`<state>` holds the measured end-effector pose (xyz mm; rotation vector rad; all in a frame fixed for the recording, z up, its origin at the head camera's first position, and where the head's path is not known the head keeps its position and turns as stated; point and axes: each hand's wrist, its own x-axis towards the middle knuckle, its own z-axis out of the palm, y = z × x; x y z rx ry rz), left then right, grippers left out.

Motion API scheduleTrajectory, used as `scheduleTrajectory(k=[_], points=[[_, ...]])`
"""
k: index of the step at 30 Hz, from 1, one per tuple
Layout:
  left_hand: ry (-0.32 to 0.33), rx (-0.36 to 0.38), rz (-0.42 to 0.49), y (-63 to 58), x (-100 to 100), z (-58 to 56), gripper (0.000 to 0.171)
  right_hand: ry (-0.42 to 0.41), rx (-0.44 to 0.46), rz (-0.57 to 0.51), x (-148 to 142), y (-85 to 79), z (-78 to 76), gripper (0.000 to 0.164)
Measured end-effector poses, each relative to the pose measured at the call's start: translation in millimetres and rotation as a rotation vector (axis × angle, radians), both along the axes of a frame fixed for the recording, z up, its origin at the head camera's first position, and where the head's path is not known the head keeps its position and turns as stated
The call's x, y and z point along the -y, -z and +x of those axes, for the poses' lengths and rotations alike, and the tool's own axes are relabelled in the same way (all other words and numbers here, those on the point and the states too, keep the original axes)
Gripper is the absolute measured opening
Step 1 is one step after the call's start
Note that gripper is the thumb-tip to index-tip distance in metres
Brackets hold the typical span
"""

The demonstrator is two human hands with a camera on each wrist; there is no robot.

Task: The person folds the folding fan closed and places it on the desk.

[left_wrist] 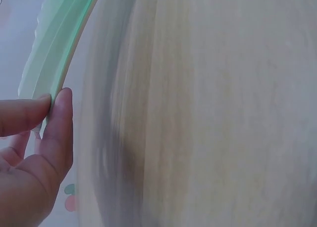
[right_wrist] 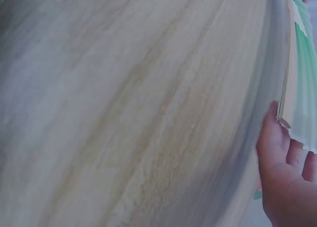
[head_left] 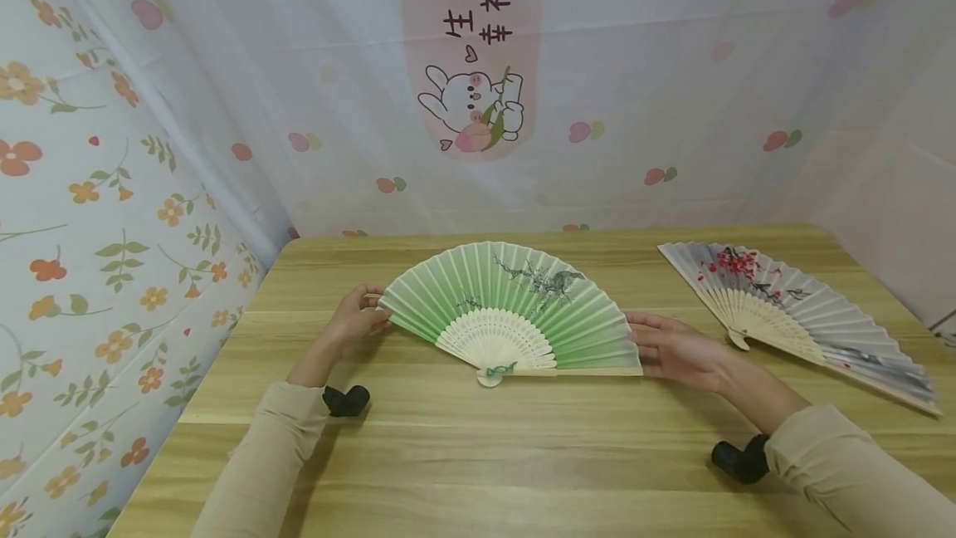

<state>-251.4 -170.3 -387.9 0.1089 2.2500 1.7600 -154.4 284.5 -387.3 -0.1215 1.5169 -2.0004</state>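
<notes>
A green folding fan (head_left: 523, 297) is spread wide above the wooden table, its leaf printed with dark blossom branches. Its pale ribs meet at a pivot with a green cord, on the side toward me. My left hand (head_left: 351, 325) pinches the fan's left end; in the left wrist view the thumb (left_wrist: 25, 113) lies over the leaf, opposite a finger on the edge stick. At the other end, my right hand (head_left: 683, 354) touches the fan with fairly straight fingers, palm turned up. The right wrist view shows these fingers (right_wrist: 272, 133) at the stick's tip, partly hidden behind the leaf.
A second spread fan (head_left: 792, 305), grey-white with red blossoms, lies at the table's right. Black devices (head_left: 347, 401) sit by both wrists. Beyond the wooden table (head_left: 485, 455) hangs a white curtain (head_left: 635, 90) with a rabbit print; floral cloth (head_left: 112, 272) covers the left side.
</notes>
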Motion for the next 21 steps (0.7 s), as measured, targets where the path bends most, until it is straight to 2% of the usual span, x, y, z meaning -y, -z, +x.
scheduleTrajectory(k=[4,11,21], points=[[0.002,-0.003,0.008,-0.3,0.4,-0.6,0.036,0.000,-0.004,-0.021,-0.8,-1.7,2.5,0.032],[-0.009,-0.037,-0.015,-2.5,-0.1,-0.1,0.036,-0.014,-0.024,-0.030,-1.2,-1.3,4.4,0.035],[-0.057,-0.059,-0.011,-6.4,-0.3,2.5,0.037,-0.097,-0.049,-0.043,-5.1,0.9,5.7,0.045]])
